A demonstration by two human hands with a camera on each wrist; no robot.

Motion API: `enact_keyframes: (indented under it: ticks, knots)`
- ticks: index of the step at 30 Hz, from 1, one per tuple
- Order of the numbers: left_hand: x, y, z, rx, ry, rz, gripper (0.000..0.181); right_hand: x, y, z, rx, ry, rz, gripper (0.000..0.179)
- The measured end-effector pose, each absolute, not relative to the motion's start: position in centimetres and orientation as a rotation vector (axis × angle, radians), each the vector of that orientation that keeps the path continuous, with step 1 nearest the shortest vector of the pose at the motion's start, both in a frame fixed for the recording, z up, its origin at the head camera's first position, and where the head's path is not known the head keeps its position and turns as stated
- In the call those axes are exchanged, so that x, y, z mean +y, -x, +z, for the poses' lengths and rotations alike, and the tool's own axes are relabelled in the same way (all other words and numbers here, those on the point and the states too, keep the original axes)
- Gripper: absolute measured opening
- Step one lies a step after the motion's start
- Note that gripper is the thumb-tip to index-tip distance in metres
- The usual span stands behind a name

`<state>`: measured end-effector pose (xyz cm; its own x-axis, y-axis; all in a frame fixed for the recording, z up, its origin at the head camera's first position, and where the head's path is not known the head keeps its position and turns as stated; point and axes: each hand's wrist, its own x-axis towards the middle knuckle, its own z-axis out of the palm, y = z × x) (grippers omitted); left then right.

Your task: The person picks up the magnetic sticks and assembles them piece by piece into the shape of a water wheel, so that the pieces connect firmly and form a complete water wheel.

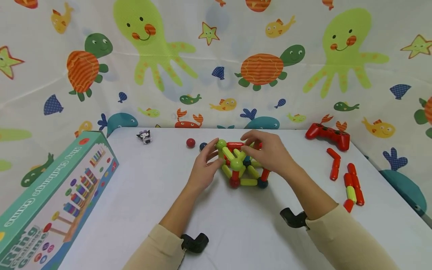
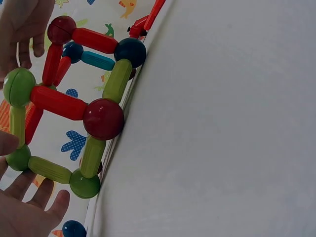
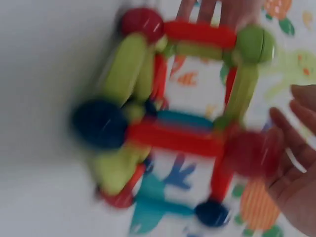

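Note:
A magnetic ball-and-stick structure (image 1: pixel 236 164), built of green, red and blue balls joined by coloured rods, stands on the white table. My left hand (image 1: pixel 202 170) holds its left side, with thumb and fingers about a green ball (image 2: pixel 19 158). On the other side, my right hand (image 1: pixel 268 152) reaches over the upper right part, its fingers loosely bent. In the right wrist view, the fingers (image 3: pixel 291 138) lie beside a blurred red ball (image 3: pixel 252 153); whether they touch it is unclear. Part of the structure's upper right is hidden behind the right hand.
A ring game box (image 1: pixel 60 202) stands at the left. Behind the hands are a small figurine (image 1: pixel 145 137), a loose red ball (image 1: pixel 190 143) and a blue ball (image 1: pixel 203 146). To the right lie a red game controller (image 1: pixel 327 135) and several joined rods (image 1: pixel 356 183).

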<state>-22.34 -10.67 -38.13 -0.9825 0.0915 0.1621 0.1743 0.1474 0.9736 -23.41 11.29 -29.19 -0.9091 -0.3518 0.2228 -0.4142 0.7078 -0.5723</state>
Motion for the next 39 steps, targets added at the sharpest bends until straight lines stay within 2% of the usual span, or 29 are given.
enact_keyframes:
  ticks: [5,12,22,31,39]
  knots:
    - [-10.9,22.4,-38.3,-2.321,0.263,-2.002,0.063,17.0,23.3,-30.7,-2.747,-0.463,1.030,0.030]
    - [-10.9,22.4,-38.3,-2.317,0.220,-2.004,0.063,24.7,23.0,-31.7,-2.969,-0.218,0.928,0.039]
    - [-10.5,22.7,-38.0,-2.326,0.222,-2.014,0.062,33.3,20.3,-33.3,-3.230,-0.291,0.871,0.043]
    - [-10.5,22.8,-38.0,-2.326,0.254,-2.021,0.063,37.4,18.1,-34.3,-3.374,-0.210,0.798,0.037]
    - [-10.5,22.6,-38.3,-2.322,0.239,-2.048,0.064,37.3,17.1,-35.6,-3.447,-0.182,0.786,0.036]
